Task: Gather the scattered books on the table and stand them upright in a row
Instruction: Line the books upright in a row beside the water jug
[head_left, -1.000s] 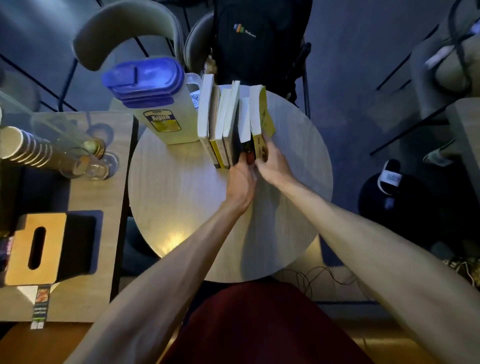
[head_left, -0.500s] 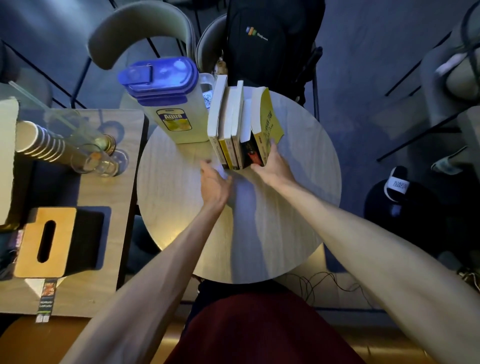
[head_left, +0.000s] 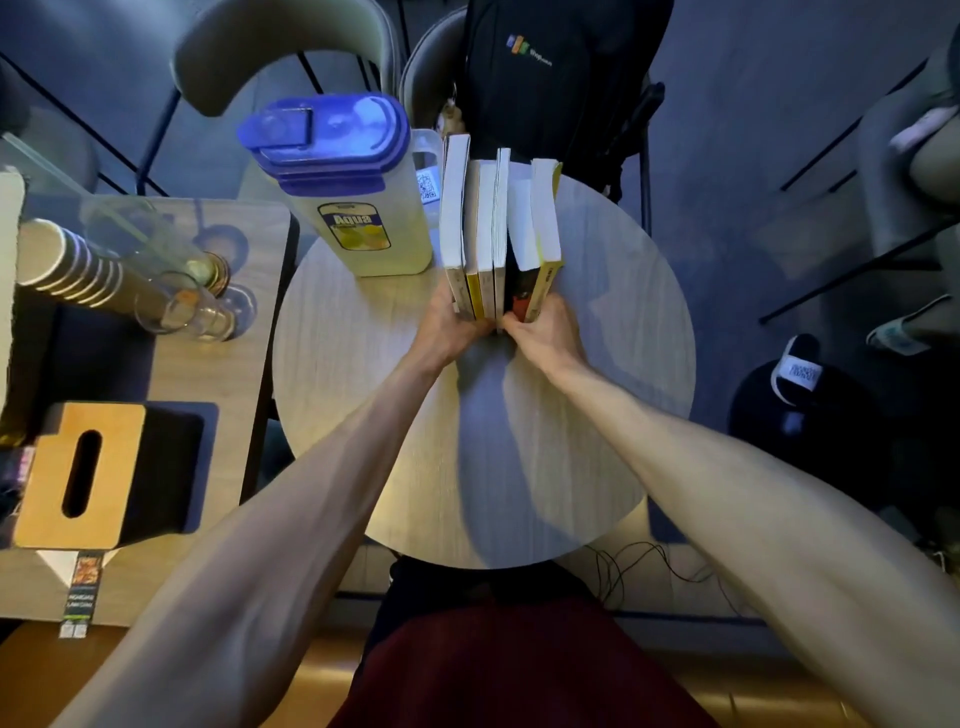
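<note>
Several books (head_left: 498, 228) stand upright in a tight row on the far part of the round wooden table (head_left: 623, 338), spines toward me. The rightmost one is yellow (head_left: 548, 244), with a black and red one beside it. My left hand (head_left: 447, 327) presses against the left end of the row at its base. My right hand (head_left: 545, 332) presses against the right end at the yellow book. The two hands squeeze the row from both sides, fingertips nearly meeting at the spines.
A plastic pitcher (head_left: 358, 208) with a blue lid stands just left of the books, touching or nearly so. A side table at left holds stacked paper cups (head_left: 67, 265), glasses (head_left: 197, 306) and a wooden tissue box (head_left: 78, 473). Chairs and a black backpack (head_left: 550, 67) are behind the table.
My left hand moved from the table surface up to the left end of the row. The leaning yellow book has been pushed upright against the others, closing the gap.
</note>
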